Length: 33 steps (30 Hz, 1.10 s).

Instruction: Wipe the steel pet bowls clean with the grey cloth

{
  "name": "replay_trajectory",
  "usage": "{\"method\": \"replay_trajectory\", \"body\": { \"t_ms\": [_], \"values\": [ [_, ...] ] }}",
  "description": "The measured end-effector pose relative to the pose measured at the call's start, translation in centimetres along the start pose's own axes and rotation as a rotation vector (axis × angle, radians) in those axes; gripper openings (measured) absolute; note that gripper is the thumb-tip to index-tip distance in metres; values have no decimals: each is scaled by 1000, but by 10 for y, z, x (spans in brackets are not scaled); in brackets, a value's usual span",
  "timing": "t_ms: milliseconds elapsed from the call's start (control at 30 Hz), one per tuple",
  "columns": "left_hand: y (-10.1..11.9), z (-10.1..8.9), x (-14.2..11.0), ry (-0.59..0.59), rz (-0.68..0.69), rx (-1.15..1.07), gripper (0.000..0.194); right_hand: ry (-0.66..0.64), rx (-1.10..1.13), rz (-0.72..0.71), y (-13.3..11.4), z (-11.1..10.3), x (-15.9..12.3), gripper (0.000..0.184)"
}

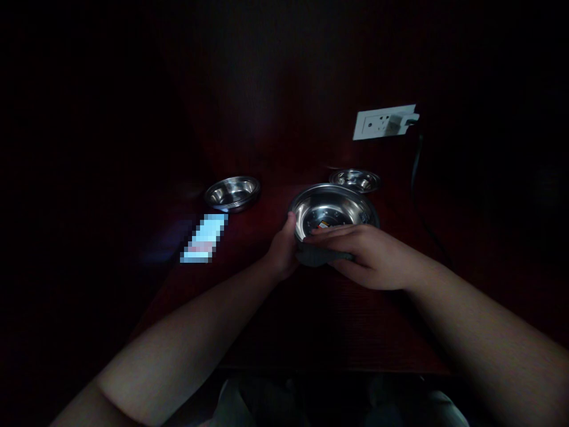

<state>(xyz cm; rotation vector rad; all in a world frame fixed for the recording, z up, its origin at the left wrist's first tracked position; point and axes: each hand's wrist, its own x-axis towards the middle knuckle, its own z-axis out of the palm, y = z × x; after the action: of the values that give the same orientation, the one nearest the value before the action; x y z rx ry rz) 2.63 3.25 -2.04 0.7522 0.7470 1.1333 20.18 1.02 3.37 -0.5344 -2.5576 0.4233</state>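
"Where is the large bowl [326, 207]?"

"Above the near part of the dark red table [249, 308], its mouth tipped up toward the camera. The left hand [282, 249] clasps its side, thumb at the rim; the other fingers are hidden."

"And the right hand [373, 255]?"

"Its fingers lie nearly straight and close together over the near rim, with what looks like a grey cloth [317, 256] pinched between them and the thumb."

"How is that best handled?"

"Hold the wall firmly with the left, I'd say, and press the cloth flat, lightly, so the bowl doesn't twist. (The light is poor, so I'd feel for the edge.) Mind the small bowl [354, 179] just behind; the other bowl [233, 190] sits well apart, beside the glowing screen [205, 237]."
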Motion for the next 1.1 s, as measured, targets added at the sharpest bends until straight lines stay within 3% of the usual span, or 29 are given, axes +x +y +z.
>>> {"method": "replay_trajectory", "body": {
  "t_ms": [200, 367, 700, 1100],
  "values": [
    [1, 1, 4, 224, 99, -21, 58, 28, -22, 8, 5, 1, -1, 40],
    [3, -1, 6, 307, 111, -36, 60, 68, -168, 79, 11, 3, -1, 37],
    [4, -6, 8, 291, 177, -7, 58, 207, -391, 355, 28, 10, -3, 40],
    [2, -7, 3, 172, 132, 93, 59, 454, -363, 511, 35, 3, -4, 40]
  ]
}}
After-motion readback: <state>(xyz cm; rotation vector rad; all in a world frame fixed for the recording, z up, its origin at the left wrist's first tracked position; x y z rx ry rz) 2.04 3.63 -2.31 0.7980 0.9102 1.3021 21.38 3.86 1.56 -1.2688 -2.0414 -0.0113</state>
